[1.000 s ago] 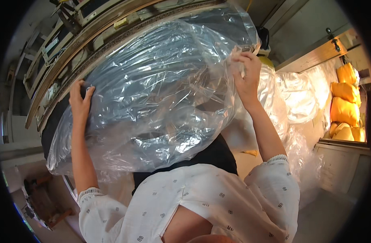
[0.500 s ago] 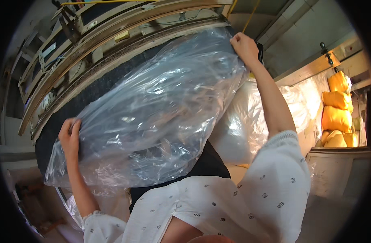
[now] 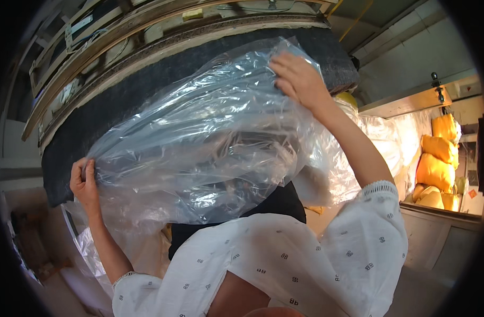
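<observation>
In the head view, the right hand (image 3: 301, 80) is sitting lower and nearer the body than half a second ago, and the clear plastic film (image 3: 215, 132) is leaving more of the dark tabletop (image 3: 334, 55) bare beyond its far right end. The film is lying creased across the tabletop, spanning both hands and hanging over the near edge. The left hand (image 3: 85, 182) is pinching its left edge between thumb and fingers; the right is reaching over its far right part, fingers loosely extended but blurred, so whether it is gripping I cannot tell. The person seems to be spreading and straightening the film; the next move is probably calling for drawing it taut. Counting: two hands, one tabletop, one film being handled, and at least four yellow bundles (image 3: 435, 171) standing at right.
</observation>
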`<act>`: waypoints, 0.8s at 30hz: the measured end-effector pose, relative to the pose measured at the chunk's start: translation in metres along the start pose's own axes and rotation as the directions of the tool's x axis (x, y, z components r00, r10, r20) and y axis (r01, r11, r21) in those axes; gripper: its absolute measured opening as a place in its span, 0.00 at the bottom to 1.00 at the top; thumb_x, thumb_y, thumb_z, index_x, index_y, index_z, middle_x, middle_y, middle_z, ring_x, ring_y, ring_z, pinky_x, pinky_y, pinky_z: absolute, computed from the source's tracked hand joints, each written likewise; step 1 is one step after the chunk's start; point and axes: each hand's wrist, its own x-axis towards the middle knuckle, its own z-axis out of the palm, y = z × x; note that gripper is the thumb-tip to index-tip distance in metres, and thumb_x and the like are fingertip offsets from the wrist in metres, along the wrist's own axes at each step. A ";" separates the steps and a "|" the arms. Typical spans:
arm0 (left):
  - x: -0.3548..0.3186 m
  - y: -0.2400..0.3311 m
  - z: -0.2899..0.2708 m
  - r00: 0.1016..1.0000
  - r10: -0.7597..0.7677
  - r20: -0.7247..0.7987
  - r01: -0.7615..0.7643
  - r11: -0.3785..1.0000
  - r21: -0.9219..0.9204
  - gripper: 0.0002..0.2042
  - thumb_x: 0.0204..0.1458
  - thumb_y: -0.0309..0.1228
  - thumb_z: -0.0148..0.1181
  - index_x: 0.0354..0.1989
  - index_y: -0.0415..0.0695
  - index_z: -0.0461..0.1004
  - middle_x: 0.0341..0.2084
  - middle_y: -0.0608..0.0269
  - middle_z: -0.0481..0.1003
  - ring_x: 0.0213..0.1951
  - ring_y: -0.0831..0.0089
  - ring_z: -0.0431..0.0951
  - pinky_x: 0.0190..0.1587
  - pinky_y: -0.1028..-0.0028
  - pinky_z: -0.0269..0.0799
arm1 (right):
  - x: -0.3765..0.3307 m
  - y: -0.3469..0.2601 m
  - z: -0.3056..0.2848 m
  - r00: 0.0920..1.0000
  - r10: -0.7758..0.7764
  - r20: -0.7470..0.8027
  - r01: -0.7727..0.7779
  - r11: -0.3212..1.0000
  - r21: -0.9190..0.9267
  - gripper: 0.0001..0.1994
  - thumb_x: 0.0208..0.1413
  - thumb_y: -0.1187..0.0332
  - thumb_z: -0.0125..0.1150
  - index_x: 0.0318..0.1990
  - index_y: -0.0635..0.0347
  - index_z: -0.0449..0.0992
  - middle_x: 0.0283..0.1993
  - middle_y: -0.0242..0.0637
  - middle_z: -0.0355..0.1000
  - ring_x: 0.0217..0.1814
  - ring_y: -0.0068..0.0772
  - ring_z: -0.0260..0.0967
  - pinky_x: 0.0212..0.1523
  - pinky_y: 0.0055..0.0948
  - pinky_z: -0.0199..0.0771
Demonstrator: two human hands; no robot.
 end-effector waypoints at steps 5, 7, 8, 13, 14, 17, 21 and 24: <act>0.001 -0.014 -0.011 0.997 -0.057 -0.047 0.058 0.998 0.021 0.04 0.51 0.25 0.57 0.30 0.37 0.71 0.24 0.72 0.67 0.27 0.86 0.62 0.32 0.86 0.59 | -0.015 0.016 -0.002 0.995 0.083 0.049 -0.093 0.962 0.256 0.21 0.54 0.61 0.52 0.55 0.56 0.66 0.60 0.40 0.60 0.62 0.41 0.55 0.59 0.39 0.56; 0.007 -0.016 -0.006 0.999 0.000 -0.052 0.002 0.999 0.039 0.04 0.51 0.25 0.57 0.30 0.37 0.71 0.24 0.71 0.67 0.28 0.85 0.62 0.32 0.85 0.60 | -0.012 0.033 -0.001 0.978 0.206 0.044 -0.207 0.901 0.380 0.22 0.50 0.58 0.56 0.51 0.59 0.68 0.56 0.41 0.63 0.58 0.42 0.58 0.55 0.40 0.59; 0.011 -0.015 -0.006 0.998 0.004 -0.055 -0.002 0.999 0.037 0.04 0.51 0.25 0.57 0.30 0.37 0.71 0.24 0.71 0.67 0.28 0.85 0.62 0.32 0.85 0.60 | -0.007 0.038 0.002 0.978 0.207 0.040 -0.206 0.903 0.378 0.22 0.50 0.58 0.56 0.51 0.59 0.68 0.56 0.41 0.63 0.58 0.42 0.58 0.55 0.40 0.59; 0.013 -0.017 -0.002 0.999 0.007 -0.044 -0.002 0.995 0.104 0.04 0.51 0.25 0.57 0.31 0.37 0.71 0.23 0.70 0.67 0.29 0.85 0.64 0.34 0.85 0.61 | 0.011 0.070 0.019 0.777 0.629 -0.016 -0.622 0.771 0.136 0.31 0.36 0.42 0.65 0.42 0.57 0.71 0.42 0.40 0.65 0.48 0.40 0.63 0.45 0.40 0.63; 0.017 -0.017 -0.003 0.999 0.015 -0.042 -0.011 0.995 0.103 0.04 0.51 0.25 0.57 0.31 0.37 0.71 0.23 0.70 0.67 0.29 0.85 0.64 0.34 0.85 0.61 | 0.012 0.073 0.020 0.760 0.632 0.152 -0.650 0.741 0.167 0.33 0.34 0.41 0.65 0.42 0.57 0.71 0.43 0.40 0.65 0.48 0.40 0.63 0.46 0.40 0.63; 0.012 -0.016 -0.004 0.999 -0.027 -0.035 0.030 0.994 0.110 0.05 0.51 0.26 0.58 0.31 0.37 0.71 0.23 0.70 0.68 0.29 0.84 0.64 0.33 0.84 0.61 | 0.021 0.086 0.013 0.755 0.554 0.350 -0.655 0.654 0.378 0.23 0.39 0.51 0.67 0.38 0.59 0.73 0.36 0.32 0.67 0.39 0.26 0.64 0.41 0.27 0.63; 0.014 -0.021 -0.005 0.998 -0.054 0.008 0.054 0.995 0.084 0.06 0.51 0.27 0.58 0.32 0.37 0.71 0.24 0.69 0.68 0.29 0.84 0.65 0.34 0.84 0.62 | 0.030 0.078 -0.001 0.806 0.425 0.412 -0.587 0.480 0.652 0.11 0.49 0.63 0.62 0.34 0.60 0.73 0.29 0.26 0.67 0.31 0.16 0.61 0.35 0.16 0.62; 0.014 -0.022 -0.004 0.999 -0.039 -0.001 0.039 0.996 0.084 0.06 0.51 0.27 0.57 0.32 0.37 0.71 0.24 0.69 0.69 0.29 0.84 0.65 0.34 0.84 0.62 | 0.029 0.066 -0.002 0.850 0.440 0.289 -0.481 0.427 0.766 0.09 0.52 0.64 0.59 0.36 0.59 0.72 0.29 0.26 0.67 0.29 0.15 0.62 0.32 0.15 0.62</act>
